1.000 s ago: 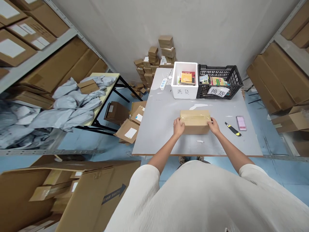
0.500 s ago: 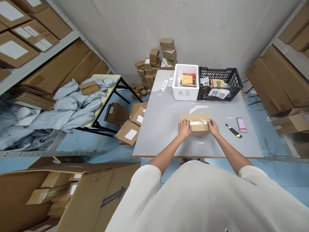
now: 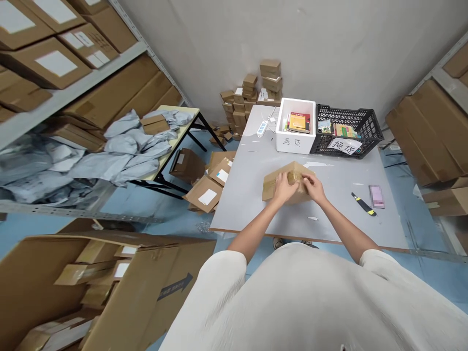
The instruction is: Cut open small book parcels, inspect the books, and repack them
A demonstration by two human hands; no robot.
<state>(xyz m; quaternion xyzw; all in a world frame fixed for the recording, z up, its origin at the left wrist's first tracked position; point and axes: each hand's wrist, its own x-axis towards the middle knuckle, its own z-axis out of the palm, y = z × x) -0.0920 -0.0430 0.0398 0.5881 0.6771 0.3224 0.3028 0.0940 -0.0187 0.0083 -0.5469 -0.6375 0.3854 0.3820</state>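
A small cardboard box (image 3: 269, 187) with shiny packing tape along its top sits at an angle near the front of the grey table. My left hand (image 3: 283, 188) lies over its top, fingers curled onto the taped part and the thumb pointing right. At the right side, my right hand (image 3: 313, 188) has its fingers bent and pressed together against the taped end; whether they pinch the tape or the cardboard is too small to tell. To the right of my hands lie a black and yellow utility knife (image 3: 363, 204) and a phone with a pinkish screen (image 3: 376, 196).
A white foam bin (image 3: 295, 145) and a black plastic crate (image 3: 369, 139), both with books, stand at the table's back. A power strip (image 3: 262, 128) lies beside them. Grey parcels (image 3: 119, 145) cover a side table. A large carton (image 3: 171, 287) with boxes is at lower left.
The box has been turned from square-on to slanted. My right hand has shifted from its right end to the taped part, closer to my left hand. The view has swung slightly left.
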